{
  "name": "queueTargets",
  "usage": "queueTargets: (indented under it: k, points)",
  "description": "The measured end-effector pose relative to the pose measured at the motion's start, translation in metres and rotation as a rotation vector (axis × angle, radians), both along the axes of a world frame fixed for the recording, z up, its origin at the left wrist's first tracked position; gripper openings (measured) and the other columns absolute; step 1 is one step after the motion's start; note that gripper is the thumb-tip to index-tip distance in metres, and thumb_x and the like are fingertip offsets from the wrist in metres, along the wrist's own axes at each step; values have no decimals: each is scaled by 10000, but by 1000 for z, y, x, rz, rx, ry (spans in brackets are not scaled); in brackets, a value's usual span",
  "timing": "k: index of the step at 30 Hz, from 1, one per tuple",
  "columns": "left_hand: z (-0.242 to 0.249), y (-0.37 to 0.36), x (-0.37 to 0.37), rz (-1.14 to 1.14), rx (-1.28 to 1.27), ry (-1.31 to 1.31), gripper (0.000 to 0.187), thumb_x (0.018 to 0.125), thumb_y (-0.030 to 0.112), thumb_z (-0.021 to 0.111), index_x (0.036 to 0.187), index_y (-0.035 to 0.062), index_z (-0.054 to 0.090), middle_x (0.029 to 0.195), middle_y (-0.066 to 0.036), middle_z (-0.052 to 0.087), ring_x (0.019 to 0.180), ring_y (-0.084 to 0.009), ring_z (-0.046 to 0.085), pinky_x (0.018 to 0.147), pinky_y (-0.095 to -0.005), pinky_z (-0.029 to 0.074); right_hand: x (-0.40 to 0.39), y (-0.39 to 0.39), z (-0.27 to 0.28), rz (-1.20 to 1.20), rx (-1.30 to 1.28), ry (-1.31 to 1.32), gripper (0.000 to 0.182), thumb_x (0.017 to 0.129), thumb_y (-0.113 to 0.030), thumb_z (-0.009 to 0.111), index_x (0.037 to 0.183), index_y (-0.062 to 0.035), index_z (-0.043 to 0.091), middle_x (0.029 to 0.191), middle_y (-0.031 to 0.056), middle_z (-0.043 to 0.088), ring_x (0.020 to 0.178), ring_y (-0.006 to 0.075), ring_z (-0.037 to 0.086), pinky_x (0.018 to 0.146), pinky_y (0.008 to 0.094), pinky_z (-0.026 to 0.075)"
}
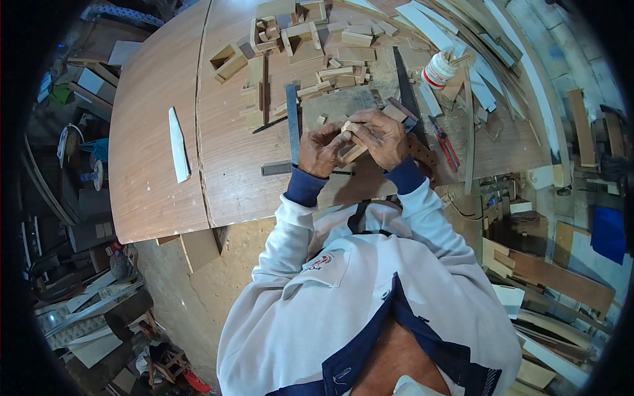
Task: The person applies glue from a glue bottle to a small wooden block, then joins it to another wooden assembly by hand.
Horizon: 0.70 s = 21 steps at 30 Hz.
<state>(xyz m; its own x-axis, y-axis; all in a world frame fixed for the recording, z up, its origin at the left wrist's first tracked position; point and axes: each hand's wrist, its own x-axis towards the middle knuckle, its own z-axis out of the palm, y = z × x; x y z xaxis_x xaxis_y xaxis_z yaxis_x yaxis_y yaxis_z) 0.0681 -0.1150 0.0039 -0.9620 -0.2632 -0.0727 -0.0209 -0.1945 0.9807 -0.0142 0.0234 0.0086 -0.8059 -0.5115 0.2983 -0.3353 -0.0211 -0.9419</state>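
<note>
Right of the flat grey metal bar (292,122), the left hand (320,150) and right hand (382,135) pinched a small pale wooden block (347,127), seemingly light and stiff, best held by its side faces.

Over the table (155,214), a wood piece (347,127) sits between the left hand (320,150) and the right hand (383,137). From there, blocks (358,38) lie on the table at twelve o'clock, a box (232,68) at ten, a loose strip (177,148) at nine, a tub (436,71) at two, a hand tool (447,146) at three. Beyond the table's edge, planks (561,280) lie at four.
</note>
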Motion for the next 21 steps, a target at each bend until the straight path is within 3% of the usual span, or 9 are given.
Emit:
queueTargets:
  k: [4, 9, 11, 21]
  points:
    - [6, -1, 0, -17, -18, -33, 213, 870, 120, 622, 1039, -8, 640, 832, -52, 661, 722, -99, 626, 461, -221, 465, -1, 2, 1, -9, 19, -19, 143, 820, -82, 659, 946, -16, 668, 924, 87, 665, 836, 196, 649, 751, 311, 530]
    - [10, 0, 1, -24, 4, -76, 195, 866, 105, 618, 1025, -5, 644, 826, -43, 656, 684, -83, 599, 458, -220, 453, -4, 4, -4, -21, 32, 147, 122, 809, -55, 651, 918, -6, 674, 927, 112, 667, 834, 219, 652, 755, 307, 512]
    - [5, -1, 1, -34, 47, -65, 259, 868, 168, 646, 1049, -18, 651, 862, -65, 668, 687, -94, 613, 437, -194, 451, -3, 4, -3, -23, 23, 145, 117, 810, -53, 649, 914, -6, 676, 925, 113, 669, 832, 219, 653, 753, 307, 513]
    - [-2, 1, 0, -8, 24, -27, 254, 867, 170, 648, 1039, -17, 655, 863, -54, 663, 694, -92, 612, 429, -200, 450, -4, 7, -4, -33, 51, 142, 121, 804, -70, 666, 908, -13, 689, 911, 114, 677, 821, 219, 658, 740, 301, 515]
